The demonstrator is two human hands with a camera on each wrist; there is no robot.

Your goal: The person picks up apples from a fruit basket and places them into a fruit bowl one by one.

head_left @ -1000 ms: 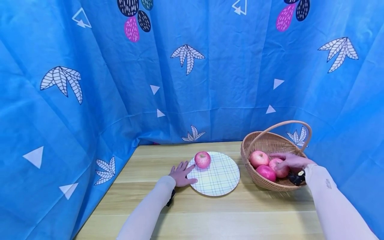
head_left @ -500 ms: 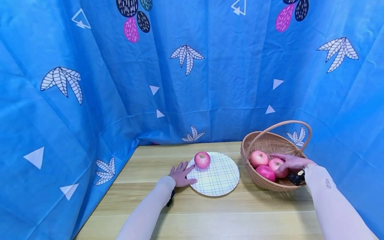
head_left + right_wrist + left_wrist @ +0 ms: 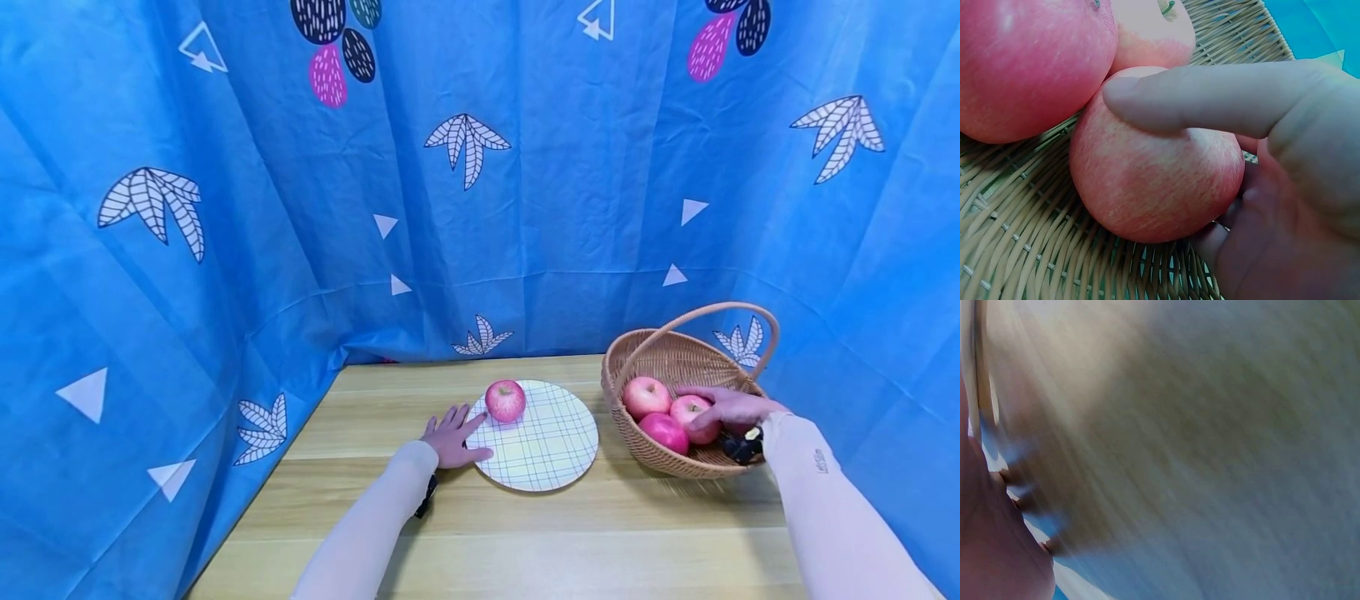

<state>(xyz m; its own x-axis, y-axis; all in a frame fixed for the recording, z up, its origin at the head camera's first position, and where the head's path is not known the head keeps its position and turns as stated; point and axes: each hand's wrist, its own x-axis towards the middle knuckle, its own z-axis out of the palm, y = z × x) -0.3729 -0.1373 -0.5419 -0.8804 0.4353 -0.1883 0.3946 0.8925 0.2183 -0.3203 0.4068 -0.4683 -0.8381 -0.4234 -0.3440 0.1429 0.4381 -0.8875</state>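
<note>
Pink apple [image 3: 1157,162] lies in the wicker basket [image 3: 675,354], right hand [image 3: 731,407] curled round it, thumb over the top. Plate [image 3: 551,454] sits at 9 o'clock from it; left hand [image 3: 452,437] rests flat, seemingly touching that rim

Our left hand [image 3: 452,437] lies flat, fingers spread, against the plate's [image 3: 558,467] left edge. Our right hand [image 3: 726,407] reaches well right of the plate, thumb and fingers curled in a grip, both forearms sleeved.
</note>
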